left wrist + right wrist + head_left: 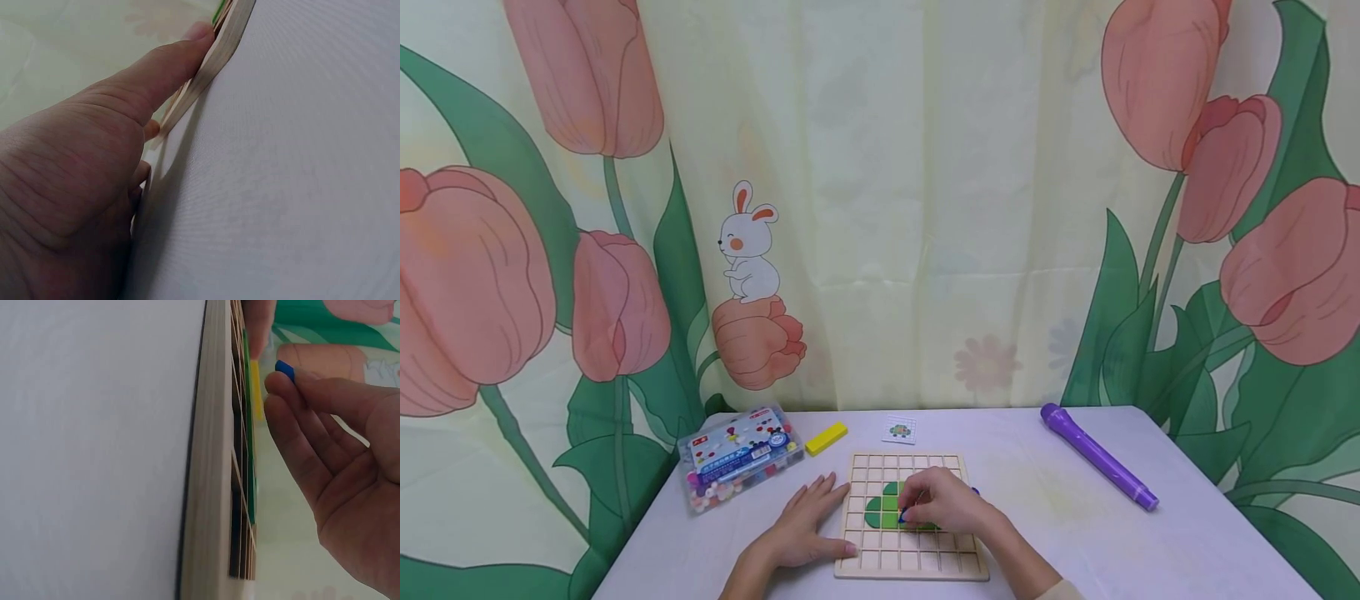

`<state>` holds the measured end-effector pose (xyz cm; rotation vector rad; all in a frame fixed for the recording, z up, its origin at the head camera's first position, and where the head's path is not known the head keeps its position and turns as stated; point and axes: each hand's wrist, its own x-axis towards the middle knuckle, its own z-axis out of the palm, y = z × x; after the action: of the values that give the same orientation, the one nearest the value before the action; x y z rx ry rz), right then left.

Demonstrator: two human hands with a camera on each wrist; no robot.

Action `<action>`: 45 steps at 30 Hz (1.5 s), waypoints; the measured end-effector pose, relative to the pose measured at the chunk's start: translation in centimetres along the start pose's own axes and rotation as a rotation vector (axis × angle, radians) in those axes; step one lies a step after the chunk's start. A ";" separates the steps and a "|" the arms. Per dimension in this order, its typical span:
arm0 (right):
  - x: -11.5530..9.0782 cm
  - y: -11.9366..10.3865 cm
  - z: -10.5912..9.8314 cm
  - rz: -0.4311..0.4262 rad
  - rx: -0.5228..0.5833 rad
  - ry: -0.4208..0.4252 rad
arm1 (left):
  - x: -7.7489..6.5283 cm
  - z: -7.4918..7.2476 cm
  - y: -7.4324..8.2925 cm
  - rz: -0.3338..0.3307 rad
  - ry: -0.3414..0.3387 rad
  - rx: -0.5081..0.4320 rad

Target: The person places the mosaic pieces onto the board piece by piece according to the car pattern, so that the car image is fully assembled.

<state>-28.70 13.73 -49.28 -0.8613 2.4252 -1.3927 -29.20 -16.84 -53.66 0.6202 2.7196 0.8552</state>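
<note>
A wooden grid board [910, 564] lies on the table, with green pieces [891, 503] set in its middle squares. Over these my right hand [943, 502] pinches a small blue piece [284, 369] between thumb and fingertips; in the right wrist view the piece stands off from the board's face. My left hand [805, 527] lies at the board's left side with fingers spread and fairly straight. Its thumb [169, 69] presses on the board's edge in the left wrist view. Part of the green pattern is hidden behind the right hand.
Left of the board stands a clear plastic box [741, 457] of small coloured pieces, beside a yellow block [826, 438]. Behind the board lies a small picture card [898, 430]. A purple microphone-shaped stick [1100, 457] rests at the right. A flowered curtain [880, 208] hangs behind the table.
</note>
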 end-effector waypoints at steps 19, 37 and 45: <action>0.6 -1.0 2.0 -0.010 -0.077 -0.148 | -0.1 0.0 0.0 0.002 0.000 -0.003; 0.4 -1.1 2.2 0.037 -0.161 -0.135 | -0.1 -0.1 0.2 -0.007 -0.002 0.002; 0.5 -1.2 2.4 0.054 -0.175 -0.144 | -0.1 -0.1 0.1 -0.006 -0.003 -0.001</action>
<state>-27.58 11.28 -49.48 -0.8935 2.4667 -1.0725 -29.16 -16.84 -53.53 0.6121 2.7165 0.8535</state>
